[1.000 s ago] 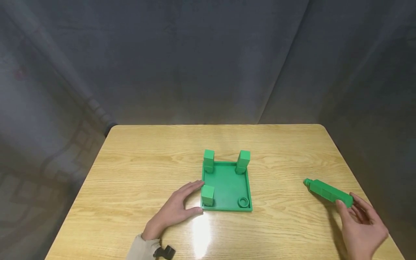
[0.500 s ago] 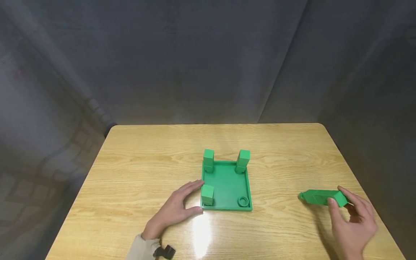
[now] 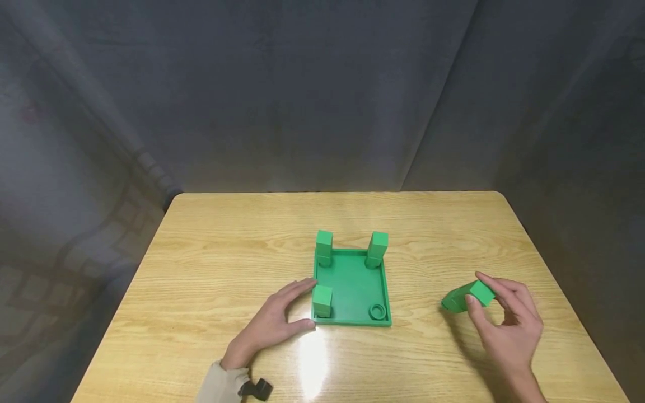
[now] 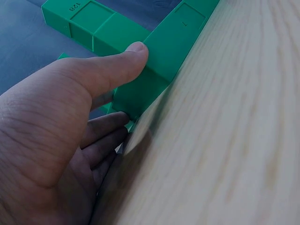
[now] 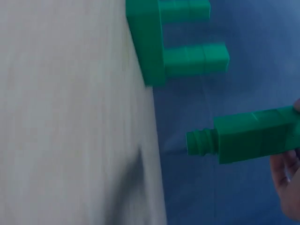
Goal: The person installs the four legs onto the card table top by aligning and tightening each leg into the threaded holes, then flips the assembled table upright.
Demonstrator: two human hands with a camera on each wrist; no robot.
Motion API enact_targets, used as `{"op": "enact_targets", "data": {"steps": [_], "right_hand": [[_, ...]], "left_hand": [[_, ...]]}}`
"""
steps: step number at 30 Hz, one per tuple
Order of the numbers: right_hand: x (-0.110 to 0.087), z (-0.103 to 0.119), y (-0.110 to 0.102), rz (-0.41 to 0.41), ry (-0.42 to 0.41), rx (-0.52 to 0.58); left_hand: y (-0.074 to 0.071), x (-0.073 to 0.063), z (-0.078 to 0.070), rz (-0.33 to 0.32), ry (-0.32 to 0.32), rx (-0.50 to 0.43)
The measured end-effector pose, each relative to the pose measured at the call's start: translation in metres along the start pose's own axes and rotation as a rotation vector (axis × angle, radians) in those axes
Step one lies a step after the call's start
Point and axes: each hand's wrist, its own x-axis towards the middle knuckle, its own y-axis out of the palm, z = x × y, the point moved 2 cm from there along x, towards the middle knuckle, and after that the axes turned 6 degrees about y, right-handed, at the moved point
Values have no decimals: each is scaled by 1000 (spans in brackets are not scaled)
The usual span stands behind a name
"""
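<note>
My right hand (image 3: pixel 509 324) pinches the square end of a green screw-in leg (image 3: pixel 466 295) between thumb and fingers. Its threaded end (image 5: pixel 201 142) points down and left, above the table in the right wrist view. At the front left corner of a square green tray (image 3: pixel 353 285), my left hand (image 3: pixel 274 319) lies with extended fingers along the left side and the thumb at the front edge. Upright in the tray's corners stand similar legs: back left (image 3: pixel 324 246), back right (image 3: pixel 376 249) and front left (image 3: pixel 322 301). A round socket (image 3: pixel 377 312) shows at its front right corner.
The wooden table (image 3: pixel 227 240) has rounded far corners and bare wood between the tray and my right hand. Dark curtains (image 3: pixel 302 101) hang behind it and along both sides. A black strap (image 3: pixel 257 389) sits at my left cuff.
My right hand has moved left toward the tray with the leg, tilting it from nearly lying flat to steeper, threaded end lower. The left hand and tray stay put.
</note>
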Motion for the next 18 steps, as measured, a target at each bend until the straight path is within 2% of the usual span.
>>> {"op": "enact_targets", "data": {"steps": [6, 10, 18], "right_hand": [[4, 10, 35, 136, -74, 99], [3, 14, 53, 212, -117, 118], [-2, 19, 75, 281, -169, 107]], "left_hand": [[-1, -1, 0, -3, -11, 0], [0, -1, 0, 1, -16, 4], [1, 0, 2, 4, -12, -3]]}}
